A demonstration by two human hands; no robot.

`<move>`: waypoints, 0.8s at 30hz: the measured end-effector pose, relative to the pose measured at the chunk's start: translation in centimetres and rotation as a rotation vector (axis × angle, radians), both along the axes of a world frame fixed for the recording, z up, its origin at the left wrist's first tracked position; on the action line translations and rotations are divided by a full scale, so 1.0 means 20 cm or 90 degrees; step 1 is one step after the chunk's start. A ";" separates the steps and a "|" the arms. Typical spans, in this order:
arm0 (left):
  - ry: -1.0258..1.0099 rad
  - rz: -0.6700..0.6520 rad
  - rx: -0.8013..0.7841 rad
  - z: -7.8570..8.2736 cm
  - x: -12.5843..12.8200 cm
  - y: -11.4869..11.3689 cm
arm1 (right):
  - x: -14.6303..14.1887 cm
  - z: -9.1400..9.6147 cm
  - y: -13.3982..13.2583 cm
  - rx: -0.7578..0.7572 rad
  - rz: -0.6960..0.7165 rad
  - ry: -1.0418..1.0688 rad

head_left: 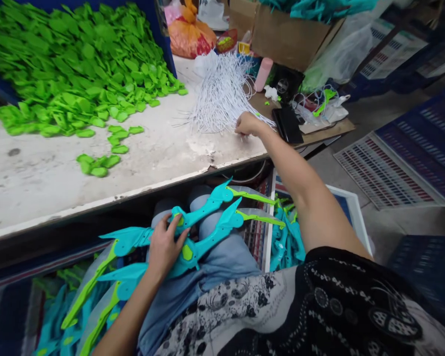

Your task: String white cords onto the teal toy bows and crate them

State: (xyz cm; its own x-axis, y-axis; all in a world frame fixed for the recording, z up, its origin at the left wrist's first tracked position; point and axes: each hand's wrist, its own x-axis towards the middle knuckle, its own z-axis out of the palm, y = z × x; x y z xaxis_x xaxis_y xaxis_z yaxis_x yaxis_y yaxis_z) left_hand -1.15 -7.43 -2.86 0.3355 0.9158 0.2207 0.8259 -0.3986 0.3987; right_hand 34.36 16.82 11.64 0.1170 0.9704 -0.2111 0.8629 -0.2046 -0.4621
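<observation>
Two turquoise toy bows (211, 237) with lime-green inserts and tips lie side by side across my lap. My left hand (165, 245) rests over their middle, its fingers curled on the grip of the farther bow (188, 216). Out over the table, my right hand (249, 123) is pinched at the near edge of a loose bundle of white cords (222, 94). A cord end seems to be between the fingertips, though the hand partly hides it.
Bright green plastic pieces (85, 64) are heaped on the worn white table (159, 158). A cardboard box (289, 37), black wallet-like item (287, 125) and pink bottle (263, 74) stand beyond. Crates with more bows (286, 237) flank my legs; a slatted crate (389, 173) lies right.
</observation>
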 end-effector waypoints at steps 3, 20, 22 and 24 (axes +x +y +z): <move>0.005 0.016 0.000 0.01 -0.02 0.00 | 0.11 -0.01 -0.29 -0.101 0.004 0.151; -0.248 -0.295 -0.457 0.18 0.74 -0.34 | 0.24 -0.54 -2.02 0.163 -0.470 0.458; -0.247 -0.249 -0.580 0.11 0.86 -0.34 | 0.22 -0.59 -2.01 0.206 -0.459 0.391; -0.279 -0.196 -0.646 0.05 0.95 -0.33 | 0.20 -0.62 -2.01 0.228 -0.430 0.331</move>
State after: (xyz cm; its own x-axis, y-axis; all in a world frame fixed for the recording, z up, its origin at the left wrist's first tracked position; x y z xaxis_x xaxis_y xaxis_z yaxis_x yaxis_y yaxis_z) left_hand 17.94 -14.10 -1.94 0.6524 0.6313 -0.4193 0.4596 0.1102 0.8812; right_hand 38.36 -23.29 -0.82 0.6568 0.7479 -0.0961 0.2780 -0.3586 -0.8911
